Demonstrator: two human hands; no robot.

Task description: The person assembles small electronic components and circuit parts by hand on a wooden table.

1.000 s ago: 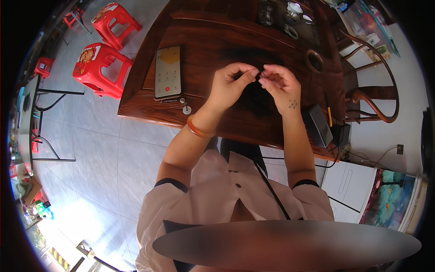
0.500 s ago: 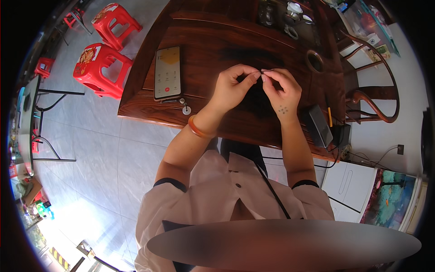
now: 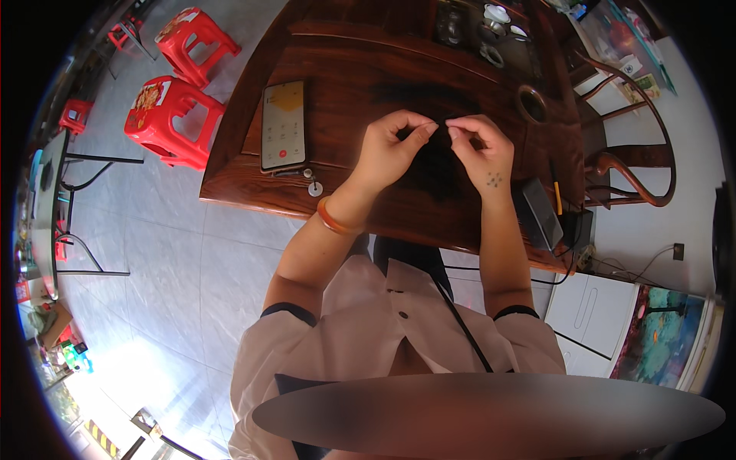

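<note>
Over the dark wooden table (image 3: 337, 100), my two hands are raised with the fingertips close together but apart. My left hand (image 3: 389, 153) is closed in a pinch of thumb and forefinger; an orange-brown bangle (image 3: 336, 218) circles that wrist. My right hand (image 3: 487, 157) pinches in the same way, facing it. Whatever lies between the fingers is too fine to make out. Beneath and between the hands spreads a black, fuzzy, hair-like patch (image 3: 441, 172). A second black patch (image 3: 429, 93) lies just beyond my fingers.
Left of my hands lies a lit phone (image 3: 283, 126) with a round tag (image 3: 314, 188) beside it. A dark box-shaped device (image 3: 539, 213) and a yellow stick (image 3: 558, 198) sit at right. Red stools (image 3: 172, 123), a wooden chair (image 3: 636, 157) and white tea ware (image 3: 497, 14) surround the work area.
My fingertips, nearly touching before around a thin dark bit, have drawn apart. The right hand has shifted slightly to the right; the left hand has barely moved.
</note>
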